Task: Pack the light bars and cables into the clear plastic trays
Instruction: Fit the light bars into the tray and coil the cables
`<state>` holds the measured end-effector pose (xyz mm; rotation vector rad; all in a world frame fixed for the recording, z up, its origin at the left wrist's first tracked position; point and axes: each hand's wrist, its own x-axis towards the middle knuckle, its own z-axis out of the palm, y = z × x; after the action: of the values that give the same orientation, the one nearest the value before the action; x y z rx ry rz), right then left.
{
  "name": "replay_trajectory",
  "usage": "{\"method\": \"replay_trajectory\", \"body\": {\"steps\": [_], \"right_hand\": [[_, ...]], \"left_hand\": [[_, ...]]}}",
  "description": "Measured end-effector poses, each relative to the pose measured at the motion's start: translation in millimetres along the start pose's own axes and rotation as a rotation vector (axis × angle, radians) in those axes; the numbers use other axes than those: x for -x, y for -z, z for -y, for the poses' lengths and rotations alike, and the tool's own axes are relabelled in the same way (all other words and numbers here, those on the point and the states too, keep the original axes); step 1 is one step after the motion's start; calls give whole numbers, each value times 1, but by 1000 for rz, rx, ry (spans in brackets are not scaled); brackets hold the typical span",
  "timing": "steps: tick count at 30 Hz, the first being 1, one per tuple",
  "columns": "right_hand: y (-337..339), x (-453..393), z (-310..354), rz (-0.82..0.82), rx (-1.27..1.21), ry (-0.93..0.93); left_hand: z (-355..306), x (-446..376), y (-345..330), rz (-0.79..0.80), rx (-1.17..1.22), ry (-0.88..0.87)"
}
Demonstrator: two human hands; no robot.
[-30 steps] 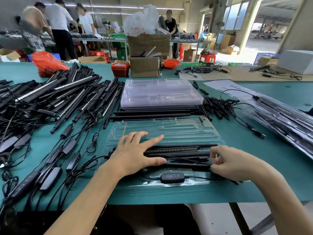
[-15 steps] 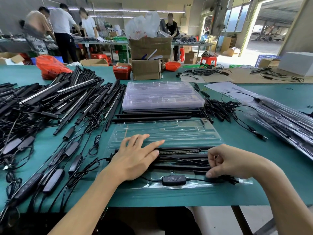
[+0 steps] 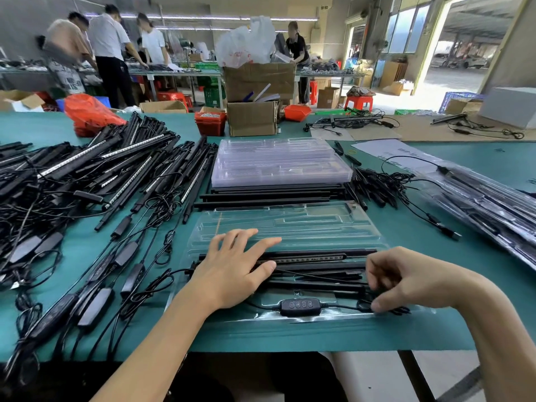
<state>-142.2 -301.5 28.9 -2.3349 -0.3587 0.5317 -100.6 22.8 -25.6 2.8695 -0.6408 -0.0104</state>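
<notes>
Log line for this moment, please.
left hand: flat on light bars | right hand: pinching cable | controller: in tray

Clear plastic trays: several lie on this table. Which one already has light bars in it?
The open tray nearest the person, under both hands: black light bars lie in its near slots. The stack of trays behind it looks empty.
</notes>
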Motion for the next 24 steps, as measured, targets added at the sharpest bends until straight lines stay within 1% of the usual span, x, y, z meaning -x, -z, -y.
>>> {"method": "replay_trajectory", "body": {"steps": [3, 8, 10, 12, 15, 20, 24], "right_hand": [[2, -1, 0, 5, 43, -34], [-2, -2, 7, 1, 40, -19], [-4, -2, 6, -65, 61, -65], [-3, -1, 5, -105, 132, -131], [-2, 1, 8, -80, 179, -182], [-3, 4, 7, -34, 149, -154], [-3, 1, 3, -59, 122, -70]], "left_hand": [[0, 0, 0, -2, 4, -2], [1, 0, -1, -4, 0, 3], [0, 0, -1, -4, 0, -2], [-1, 0, 0, -7, 5, -6], [-1, 0, 0, -7, 5, -7], [-1, 0, -1, -12, 5, -3], [-1, -1, -1, -11, 10, -4]]}}
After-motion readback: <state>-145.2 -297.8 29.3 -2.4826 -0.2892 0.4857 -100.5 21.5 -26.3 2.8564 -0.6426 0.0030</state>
